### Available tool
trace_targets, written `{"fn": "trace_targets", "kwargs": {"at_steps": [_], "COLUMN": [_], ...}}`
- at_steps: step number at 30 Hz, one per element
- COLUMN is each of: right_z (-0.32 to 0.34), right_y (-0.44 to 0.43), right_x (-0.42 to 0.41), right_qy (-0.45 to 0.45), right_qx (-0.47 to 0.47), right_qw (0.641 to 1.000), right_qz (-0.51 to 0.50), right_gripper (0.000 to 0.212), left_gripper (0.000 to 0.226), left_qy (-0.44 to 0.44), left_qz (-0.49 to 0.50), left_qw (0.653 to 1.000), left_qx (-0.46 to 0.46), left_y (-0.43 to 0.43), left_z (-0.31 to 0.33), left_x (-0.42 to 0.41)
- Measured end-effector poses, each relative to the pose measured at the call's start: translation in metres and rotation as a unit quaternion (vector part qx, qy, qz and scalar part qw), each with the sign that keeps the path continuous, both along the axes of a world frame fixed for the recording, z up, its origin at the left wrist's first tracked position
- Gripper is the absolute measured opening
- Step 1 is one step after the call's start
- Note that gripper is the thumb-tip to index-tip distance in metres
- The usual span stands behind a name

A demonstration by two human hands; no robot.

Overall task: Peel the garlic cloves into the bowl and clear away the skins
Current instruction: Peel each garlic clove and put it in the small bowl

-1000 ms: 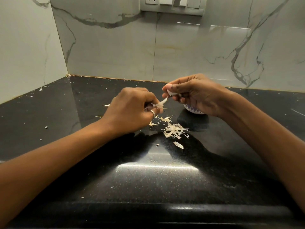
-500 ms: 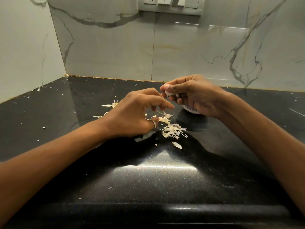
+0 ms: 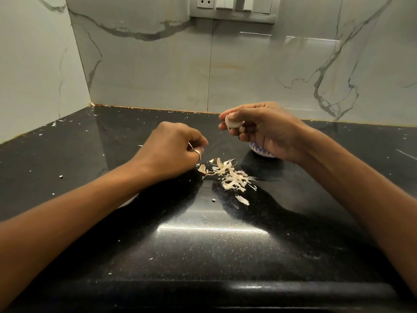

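My right hand point(image 3: 268, 129) grips a pale garlic clove point(image 3: 233, 124) between thumb and fingertips, raised over the counter. Just below that hand stands a small white bowl with a blue pattern point(image 3: 259, 152), mostly hidden by the palm. My left hand point(image 3: 171, 147), with a ring on one finger, hovers to the left of the clove with its fingers curled, pinching a thin sliver of garlic skin point(image 3: 189, 144). A loose pile of peeled garlic skins point(image 3: 228, 175) lies on the black counter between the two hands.
The black polished counter point(image 3: 203, 245) carries scattered skin crumbs, with its rounded front edge near me. Marble-look walls close it in at the back and left. A switch and socket panel point(image 3: 232, 6) sits high on the back wall.
My left hand dropped a skin strip, reached to the clove, then drew back to the left and down with its fingers curled. My right hand stayed over the bowl with the clove.
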State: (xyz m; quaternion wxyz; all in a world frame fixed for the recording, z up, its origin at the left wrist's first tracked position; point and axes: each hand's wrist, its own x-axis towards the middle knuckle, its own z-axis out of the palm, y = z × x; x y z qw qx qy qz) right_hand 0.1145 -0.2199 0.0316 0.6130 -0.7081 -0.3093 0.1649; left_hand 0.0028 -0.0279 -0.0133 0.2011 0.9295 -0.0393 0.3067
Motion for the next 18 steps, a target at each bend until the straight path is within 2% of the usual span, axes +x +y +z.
{"fn": "trace_targets", "kwargs": {"at_steps": [3, 9, 12, 15, 18], "right_z": [-0.001, -0.004, -0.004, -0.004, -0.004], "right_y": [0.001, 0.002, 0.001, 0.001, 0.003], "right_x": [0.001, 0.001, 0.000, -0.001, -0.003], "right_qy": [-0.005, -0.019, -0.015, 0.004, 0.023], "right_qx": [-0.006, -0.023, -0.017, 0.003, 0.015], "right_qw": [1.000, 0.999, 0.999, 0.998, 0.996], "right_qz": [0.001, 0.019, 0.041, 0.064, 0.080], "right_gripper": [0.020, 0.020, 0.022, 0.026, 0.030], "left_gripper": [0.018, 0.021, 0.015, 0.008, 0.005], "left_qy": [0.066, 0.091, 0.026, -0.059, -0.091], "left_qz": [-0.021, -0.135, -0.148, -0.084, -0.022], "left_qw": [0.997, 0.987, 0.988, 0.990, 0.985], "left_qx": [0.035, 0.003, -0.040, -0.100, -0.145], "left_y": [-0.003, -0.013, -0.015, -0.011, -0.006], "left_z": [-0.001, 0.000, -0.001, 0.002, 0.005], "left_x": [-0.003, -0.004, -0.006, -0.003, -0.001]}}
